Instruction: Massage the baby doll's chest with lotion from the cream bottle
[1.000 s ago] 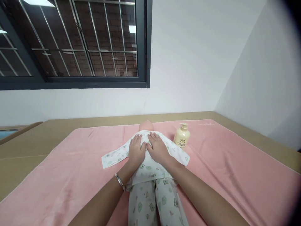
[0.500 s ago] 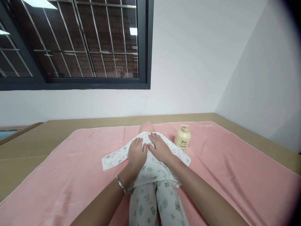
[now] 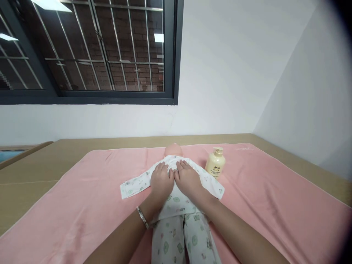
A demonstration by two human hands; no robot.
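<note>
The doll (image 3: 176, 190) lies in the middle of the pink towel (image 3: 82, 205), with free towel on both sides; a lotion bottle (image 3: 215, 167) stands near its right. My left hand (image 3: 161, 182) and right hand (image 3: 188, 179) rest flat, fingers open, on its chest, holding nothing.

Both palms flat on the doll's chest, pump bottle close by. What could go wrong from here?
1. The pump bottle stands upright beside the doll, close to the right hand; a sideways sweep of that arm could tip it.
2. The left hand presses loose shirt fabric; sliding may bunch it or the pink towel.
</note>
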